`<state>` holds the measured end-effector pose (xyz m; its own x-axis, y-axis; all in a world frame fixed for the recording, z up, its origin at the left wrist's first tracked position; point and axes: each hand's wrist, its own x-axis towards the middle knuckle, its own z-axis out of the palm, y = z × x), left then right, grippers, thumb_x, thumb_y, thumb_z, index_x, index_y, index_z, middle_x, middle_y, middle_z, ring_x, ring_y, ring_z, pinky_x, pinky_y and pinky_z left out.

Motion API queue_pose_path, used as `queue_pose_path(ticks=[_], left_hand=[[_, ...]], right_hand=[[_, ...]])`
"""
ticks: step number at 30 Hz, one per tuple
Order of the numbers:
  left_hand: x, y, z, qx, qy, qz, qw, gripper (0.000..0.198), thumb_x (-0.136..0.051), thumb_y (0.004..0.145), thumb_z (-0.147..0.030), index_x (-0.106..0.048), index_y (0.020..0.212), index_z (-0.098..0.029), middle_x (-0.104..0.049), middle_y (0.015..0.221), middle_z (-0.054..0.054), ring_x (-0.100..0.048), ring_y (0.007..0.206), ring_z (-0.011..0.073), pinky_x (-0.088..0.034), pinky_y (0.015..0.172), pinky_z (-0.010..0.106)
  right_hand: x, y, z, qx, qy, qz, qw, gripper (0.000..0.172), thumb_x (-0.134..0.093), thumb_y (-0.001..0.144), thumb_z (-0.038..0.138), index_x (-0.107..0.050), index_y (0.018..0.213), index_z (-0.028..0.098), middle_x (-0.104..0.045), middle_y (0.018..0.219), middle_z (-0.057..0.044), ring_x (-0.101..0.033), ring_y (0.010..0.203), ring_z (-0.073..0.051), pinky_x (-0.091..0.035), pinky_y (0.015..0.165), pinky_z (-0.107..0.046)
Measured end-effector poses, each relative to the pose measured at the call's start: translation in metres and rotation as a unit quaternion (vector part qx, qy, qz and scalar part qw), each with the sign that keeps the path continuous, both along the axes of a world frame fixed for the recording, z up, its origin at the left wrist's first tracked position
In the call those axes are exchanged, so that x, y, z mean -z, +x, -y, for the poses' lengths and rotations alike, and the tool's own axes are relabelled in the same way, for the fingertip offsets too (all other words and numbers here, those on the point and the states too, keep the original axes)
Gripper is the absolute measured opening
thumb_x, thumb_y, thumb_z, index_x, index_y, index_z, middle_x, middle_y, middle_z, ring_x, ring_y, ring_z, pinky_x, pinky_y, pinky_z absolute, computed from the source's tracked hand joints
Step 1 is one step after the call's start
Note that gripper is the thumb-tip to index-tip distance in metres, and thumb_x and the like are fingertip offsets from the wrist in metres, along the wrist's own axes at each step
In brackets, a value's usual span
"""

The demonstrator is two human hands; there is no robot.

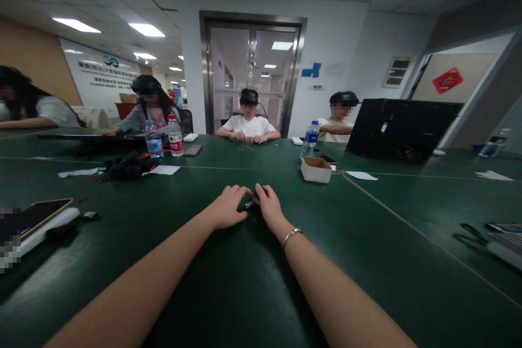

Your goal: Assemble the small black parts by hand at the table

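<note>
My right hand [269, 209], with a silver bracelet at the wrist, is closed around a small dark piece with a silver end [249, 204] that looks like a USB plug. Its fingers hide most of the piece. Just to the left, my left hand [227, 207] curves toward it with thumb and forefinger apart. The forefinger tip is close to the dark piece; whether it touches, I cannot tell. Both hands are low over the dark green table [228, 293].
Ahead to the right stand a small open box [316, 170] and a water bottle [310, 140]. Ahead left are two bottles [175, 137], a black bundle [128, 166] and papers [165, 170]. A phone [36, 217] lies far left. Several people sit around the table.
</note>
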<state>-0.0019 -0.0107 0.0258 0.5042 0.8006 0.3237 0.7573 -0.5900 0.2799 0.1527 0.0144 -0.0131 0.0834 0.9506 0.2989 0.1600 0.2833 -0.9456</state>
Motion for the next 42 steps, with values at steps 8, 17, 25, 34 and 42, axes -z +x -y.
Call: queue_pose_path(ticks=[8,17,25,34,42], left_hand=[[0.025,0.031,-0.021,-0.039,-0.081,0.179,0.98,0.017,-0.054,0.075,-0.027,-0.063,0.089,-0.021,-0.06,0.092,0.006,-0.058,0.084,0.0197,-0.046,0.076,0.032],[0.028,0.028,-0.022,-0.031,-0.101,0.399,0.911,0.018,-0.056,0.077,-0.031,-0.059,0.091,-0.02,-0.065,0.089,0.005,-0.062,0.08,0.0164,-0.05,0.076,0.031],[0.027,0.03,-0.022,-0.022,-0.038,0.376,0.926,0.017,-0.056,0.077,-0.031,-0.065,0.087,-0.02,-0.064,0.089,0.005,-0.06,0.081,0.0164,-0.048,0.074,0.029],[0.029,0.024,-0.029,-0.066,-0.088,0.425,0.899,0.025,-0.06,0.073,-0.039,-0.063,0.087,-0.018,-0.067,0.079,0.003,-0.061,0.07,0.0155,-0.047,0.067,0.027],[0.028,0.021,-0.033,-0.07,-0.109,0.436,0.891,0.027,-0.061,0.072,-0.041,-0.066,0.083,-0.017,-0.068,0.083,0.005,-0.062,0.078,0.0178,-0.047,0.074,0.029]], right_hand=[[0.0,0.019,-0.008,0.079,0.028,-0.029,0.996,0.034,-0.053,0.075,0.053,-0.053,0.084,0.02,-0.06,0.074,-0.002,-0.058,0.072,-0.017,-0.046,0.067,-0.031],[-0.007,0.014,0.0,0.055,0.04,0.218,0.974,0.02,-0.057,0.068,0.013,-0.065,0.086,0.02,-0.057,0.085,-0.003,-0.055,0.082,-0.017,-0.046,0.082,-0.034],[-0.006,0.011,0.003,-0.005,0.086,0.286,0.954,0.036,-0.049,0.072,0.005,-0.063,0.102,0.019,-0.051,0.092,-0.005,-0.053,0.087,-0.015,-0.045,0.083,-0.03],[-0.002,0.01,0.0,-0.017,0.006,0.1,0.995,0.036,-0.06,0.064,0.018,-0.051,0.099,0.022,-0.058,0.086,0.001,-0.057,0.063,-0.011,-0.049,0.06,-0.028],[-0.013,0.012,0.003,-0.051,-0.02,-0.014,0.998,0.024,-0.06,0.069,0.03,-0.06,0.09,0.018,-0.06,0.083,-0.001,-0.059,0.057,-0.011,-0.051,0.059,-0.028]])
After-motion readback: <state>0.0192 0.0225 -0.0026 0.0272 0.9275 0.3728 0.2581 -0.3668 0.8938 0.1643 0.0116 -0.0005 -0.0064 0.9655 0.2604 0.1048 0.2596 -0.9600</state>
